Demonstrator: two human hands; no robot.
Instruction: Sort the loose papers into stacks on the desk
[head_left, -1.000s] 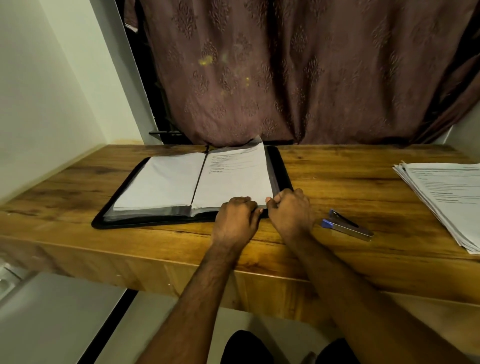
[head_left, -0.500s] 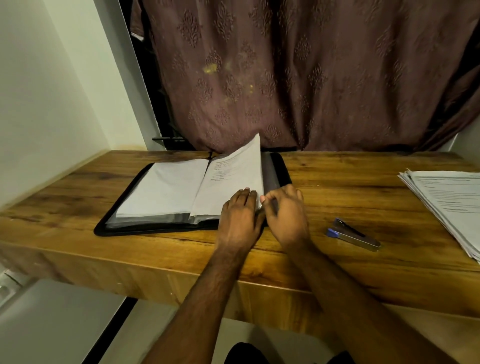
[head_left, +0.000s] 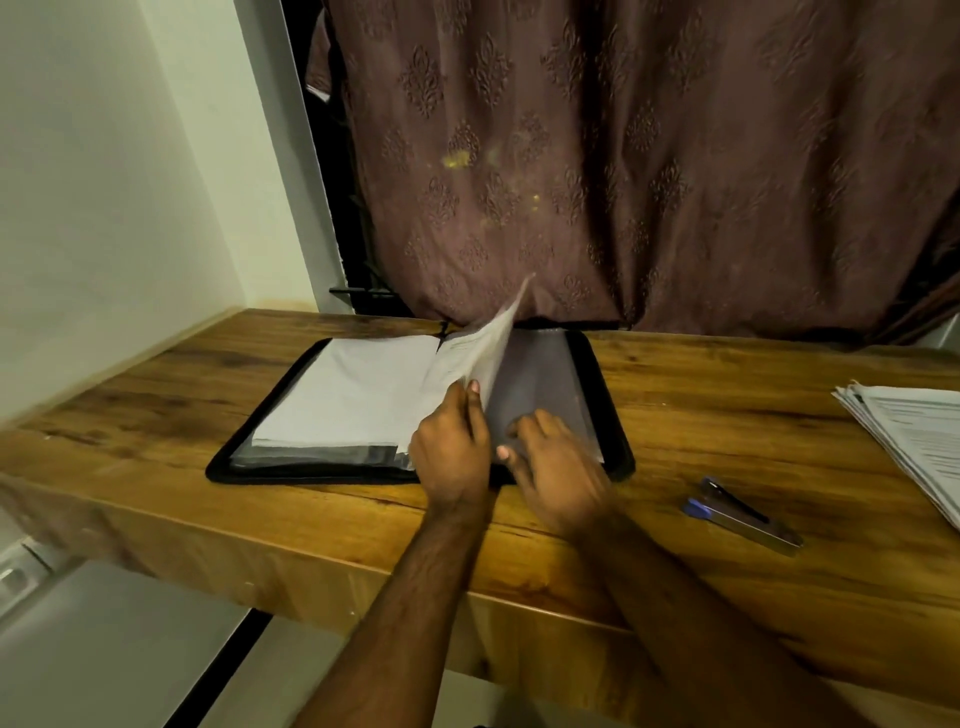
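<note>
While my left hand (head_left: 451, 451) pinches a lifted page (head_left: 485, 343) of the open folder (head_left: 602, 395) mid-desk (head_left: 727, 587), I log right hand (head_left: 558, 475) flat, fingers relaxed, on its grey sleeve (head_left: 540, 374); paper stack (head_left: 914, 436) far right, stapler (head_left: 743, 514) between.

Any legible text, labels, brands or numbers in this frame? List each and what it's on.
Nothing can be quoted; no text here is legible.
Lifted page in the folder, held by the left hand: printed lines, too blurred to read.
Paper stack at the right edge of the desk: printed lines, too small and blurred.
Stapler: no readable brand or label.
Left-side page: blank as seen.
</note>
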